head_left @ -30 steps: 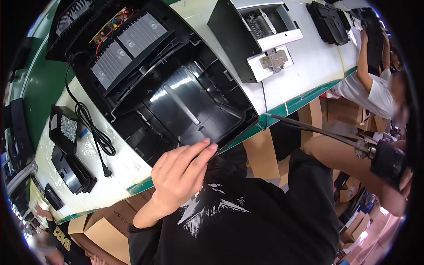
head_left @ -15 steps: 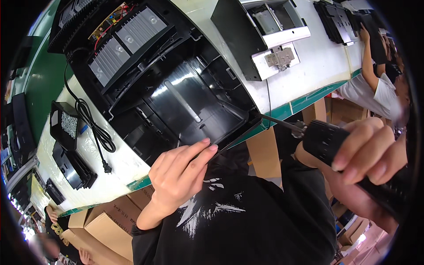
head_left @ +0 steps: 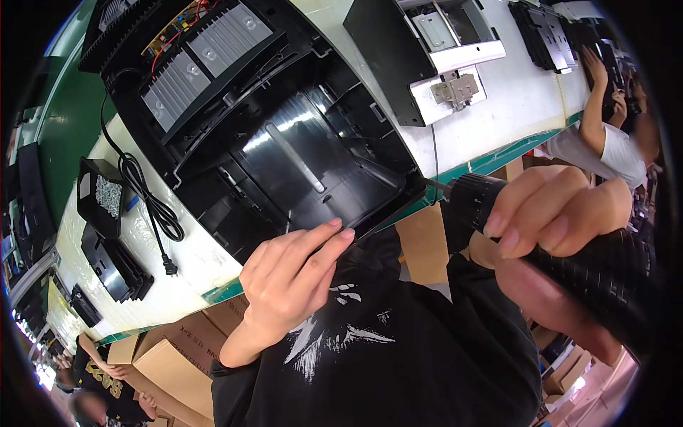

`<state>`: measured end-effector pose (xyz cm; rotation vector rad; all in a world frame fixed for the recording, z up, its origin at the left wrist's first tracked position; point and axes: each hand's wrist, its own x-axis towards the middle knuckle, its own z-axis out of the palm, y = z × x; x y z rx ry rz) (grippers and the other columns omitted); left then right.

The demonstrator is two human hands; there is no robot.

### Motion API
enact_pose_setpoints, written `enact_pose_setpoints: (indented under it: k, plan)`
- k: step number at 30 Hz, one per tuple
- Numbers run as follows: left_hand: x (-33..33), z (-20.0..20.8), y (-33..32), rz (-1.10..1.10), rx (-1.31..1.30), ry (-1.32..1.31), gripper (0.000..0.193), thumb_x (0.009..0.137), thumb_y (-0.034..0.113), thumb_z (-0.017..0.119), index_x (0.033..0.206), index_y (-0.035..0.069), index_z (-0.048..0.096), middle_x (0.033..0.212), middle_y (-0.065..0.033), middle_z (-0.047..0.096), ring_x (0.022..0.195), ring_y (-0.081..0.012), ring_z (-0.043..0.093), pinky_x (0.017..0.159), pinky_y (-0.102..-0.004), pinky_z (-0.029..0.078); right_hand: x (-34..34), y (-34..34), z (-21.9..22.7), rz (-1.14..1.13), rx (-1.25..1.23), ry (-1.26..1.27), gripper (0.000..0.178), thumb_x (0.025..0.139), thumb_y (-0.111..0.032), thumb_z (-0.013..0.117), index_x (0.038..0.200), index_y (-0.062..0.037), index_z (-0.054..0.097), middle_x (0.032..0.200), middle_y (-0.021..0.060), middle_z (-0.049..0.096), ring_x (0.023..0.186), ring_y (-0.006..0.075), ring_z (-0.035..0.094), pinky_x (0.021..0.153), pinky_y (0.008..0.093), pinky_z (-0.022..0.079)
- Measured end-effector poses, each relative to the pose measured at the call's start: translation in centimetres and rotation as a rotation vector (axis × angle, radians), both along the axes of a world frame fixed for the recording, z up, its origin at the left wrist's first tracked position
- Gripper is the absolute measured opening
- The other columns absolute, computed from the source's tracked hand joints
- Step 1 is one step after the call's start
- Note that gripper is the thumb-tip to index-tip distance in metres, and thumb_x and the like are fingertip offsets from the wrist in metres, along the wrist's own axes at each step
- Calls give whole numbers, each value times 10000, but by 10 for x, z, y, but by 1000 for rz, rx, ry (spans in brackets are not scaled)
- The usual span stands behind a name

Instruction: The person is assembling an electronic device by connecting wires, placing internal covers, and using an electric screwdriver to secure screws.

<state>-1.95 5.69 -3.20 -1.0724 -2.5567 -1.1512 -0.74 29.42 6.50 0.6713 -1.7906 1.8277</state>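
A large black plastic housing (head_left: 284,156) lies open side up on the bench in front of me. My left hand (head_left: 290,281) rests at its near edge, fingers stretched out with the tips on the rim; the thumb is hidden. Closed around a black powered screwdriver (head_left: 475,201), my right hand (head_left: 555,213) is to the right of the housing. The screwdriver's thin shaft points left, its end at the housing's near right corner (head_left: 420,183); the tip itself is too small to make out. Finned grey metal blocks (head_left: 213,53) sit in the housing's far part.
Left of the housing are a black tray of small screws (head_left: 107,199), a coiled black cable (head_left: 146,192) and black plastic parts (head_left: 117,263). A black and silver metal unit (head_left: 427,64) stands at right. Cardboard boxes (head_left: 178,363) are below the bench; other people work at both sides.
My right hand has moved left with the screwdriver, bringing its body close to the housing's corner, and less of the shaft shows. My left hand has stayed in place.
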Motion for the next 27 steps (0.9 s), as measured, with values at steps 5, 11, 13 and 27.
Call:
enact_pose_setpoints:
  k: [5,11,13,27]
  plan:
    - [1,5,1,-14,-13,-51,402,537,-30,714,926,63,672,939,-49,667,728,-198,604,616,-272,483,3,-16,-2,16,12,11,733,719,-628,590,1185,-146,294,741,73,485,483,133,493,440,236,455]
    - [2,5,1,-15,-3,-47,396,542,-21,706,927,62,670,936,-45,664,722,-196,602,604,-270,476,-17,-20,-11,59,24,21,818,732,-666,549,1311,-179,241,776,78,475,475,136,482,415,248,447]
    - [2,6,1,-10,-4,-53,397,542,-22,706,928,61,670,935,-44,664,721,-194,602,601,-270,473,-24,-12,-11,72,30,24,848,736,-679,535,1353,-190,223,788,80,472,472,137,479,407,251,444]
    - [5,6,-20,-89,35,17,337,650,91,675,986,111,655,1009,-28,643,937,-199,601,894,-358,411,-21,35,17,210,-149,-192,521,743,-561,637,815,-75,465,653,44,509,554,147,523,519,257,448]
